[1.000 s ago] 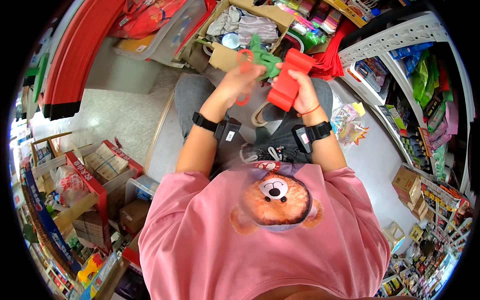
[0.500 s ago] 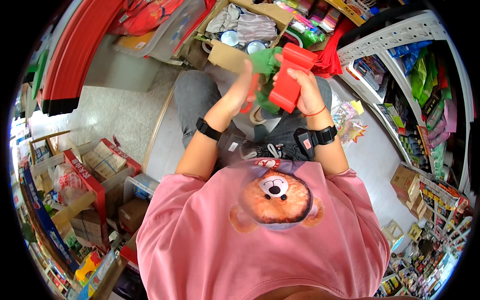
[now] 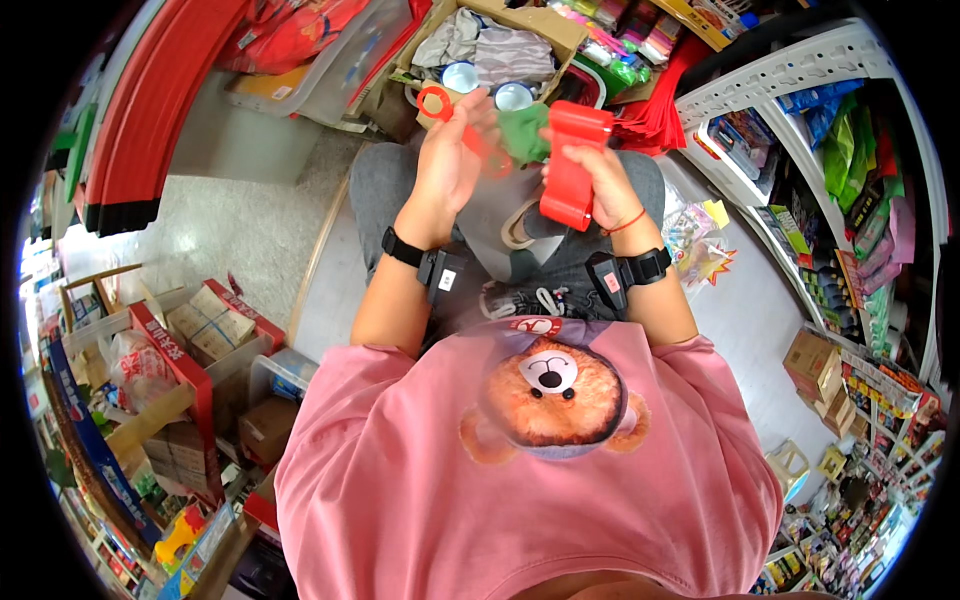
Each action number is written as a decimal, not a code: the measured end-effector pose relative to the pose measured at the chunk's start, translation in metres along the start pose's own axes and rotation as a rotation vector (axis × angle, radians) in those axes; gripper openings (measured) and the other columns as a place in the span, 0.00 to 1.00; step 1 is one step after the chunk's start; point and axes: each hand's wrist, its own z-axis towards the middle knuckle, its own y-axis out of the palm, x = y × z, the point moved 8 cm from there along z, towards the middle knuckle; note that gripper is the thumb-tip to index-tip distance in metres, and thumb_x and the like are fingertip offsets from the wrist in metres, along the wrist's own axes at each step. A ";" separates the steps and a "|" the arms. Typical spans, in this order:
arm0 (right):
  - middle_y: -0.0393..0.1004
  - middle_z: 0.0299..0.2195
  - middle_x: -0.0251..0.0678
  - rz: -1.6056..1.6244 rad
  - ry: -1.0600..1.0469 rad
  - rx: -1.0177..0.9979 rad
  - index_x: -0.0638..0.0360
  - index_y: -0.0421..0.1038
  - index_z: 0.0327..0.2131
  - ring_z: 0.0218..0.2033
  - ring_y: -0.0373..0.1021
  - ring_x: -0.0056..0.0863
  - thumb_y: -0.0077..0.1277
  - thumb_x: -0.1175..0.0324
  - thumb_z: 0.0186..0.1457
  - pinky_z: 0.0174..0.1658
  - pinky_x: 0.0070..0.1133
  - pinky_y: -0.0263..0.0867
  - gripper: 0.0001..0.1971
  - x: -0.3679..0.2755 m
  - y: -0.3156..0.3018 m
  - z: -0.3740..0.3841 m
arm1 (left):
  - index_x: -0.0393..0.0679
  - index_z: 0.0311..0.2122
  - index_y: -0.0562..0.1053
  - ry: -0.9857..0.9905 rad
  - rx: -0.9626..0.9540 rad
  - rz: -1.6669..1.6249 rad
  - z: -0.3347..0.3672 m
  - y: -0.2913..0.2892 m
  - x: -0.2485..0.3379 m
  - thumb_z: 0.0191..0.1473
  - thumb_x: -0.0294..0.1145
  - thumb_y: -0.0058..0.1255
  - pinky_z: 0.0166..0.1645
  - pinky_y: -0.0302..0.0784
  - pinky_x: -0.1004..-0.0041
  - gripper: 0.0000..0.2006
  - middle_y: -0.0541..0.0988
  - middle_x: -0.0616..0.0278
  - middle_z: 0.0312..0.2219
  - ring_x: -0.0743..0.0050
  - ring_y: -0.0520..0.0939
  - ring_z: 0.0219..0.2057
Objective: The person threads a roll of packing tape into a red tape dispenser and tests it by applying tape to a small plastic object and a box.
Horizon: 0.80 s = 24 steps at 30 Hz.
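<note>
My right hand (image 3: 606,182) is closed around a bright red piece (image 3: 572,168) with a flat middle and a thick rounded tube along each end. My left hand (image 3: 452,165) grips a second red piece (image 3: 436,103), smeared by motion, whose two ends show as rings. A blurred green sheet (image 3: 522,135), thin and crumpled, lies between the two hands in the picture. It borders the right hand's red piece; whether it is attached to either piece I cannot tell. Both hands are held above my lap, over my grey trousers (image 3: 385,185).
Ahead stands an open cardboard box (image 3: 565,30) with grey cloth and white blue-rimmed cups. White metal shelves (image 3: 790,65) of packaged goods rise at the right. A grey bin (image 3: 235,135) stands left, with red-edged cartons (image 3: 180,360) nearer. Plastic packets (image 3: 697,240) lie by my right knee.
My left hand has moved up and left with its red piece, away from the right hand. The right hand's red piece has tipped and dropped slightly. Less of the green sheet shows.
</note>
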 end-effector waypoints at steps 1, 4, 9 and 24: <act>0.73 0.41 0.39 0.017 -0.051 0.073 0.67 0.62 0.52 0.32 0.73 0.26 0.48 0.65 0.53 0.38 0.25 0.71 0.24 -0.004 -0.011 0.001 | 0.37 0.53 0.66 0.019 0.028 0.080 -0.004 0.006 0.007 0.62 0.38 0.37 0.53 0.66 0.68 0.19 0.69 0.56 0.50 0.69 0.69 0.50; 0.71 0.44 0.40 0.053 -0.176 0.139 0.67 0.61 0.53 0.34 0.72 0.26 0.47 0.67 0.54 0.38 0.25 0.72 0.24 -0.023 -0.019 -0.004 | 0.36 0.51 0.68 0.017 0.057 0.290 -0.009 0.017 0.010 0.61 0.34 0.41 0.50 0.68 0.72 0.17 0.72 0.58 0.46 0.73 0.72 0.44; 0.68 0.50 0.44 0.002 -0.164 0.065 0.69 0.59 0.53 0.40 0.71 0.29 0.46 0.66 0.55 0.44 0.27 0.70 0.24 -0.021 -0.004 -0.009 | 0.35 0.47 0.70 -0.082 -0.207 0.605 -0.006 0.044 -0.031 0.56 0.28 0.49 0.40 0.71 0.76 0.14 0.77 0.61 0.38 0.77 0.76 0.31; 0.71 0.42 0.36 0.021 -0.141 0.091 0.62 0.65 0.48 0.43 0.69 0.26 0.55 0.71 0.51 0.45 0.26 0.67 0.20 0.000 0.000 -0.004 | 0.37 0.35 0.73 -0.082 -0.220 0.757 -0.007 0.034 -0.046 0.50 0.27 0.56 0.38 0.70 0.80 0.08 0.76 0.66 0.31 0.82 0.75 0.32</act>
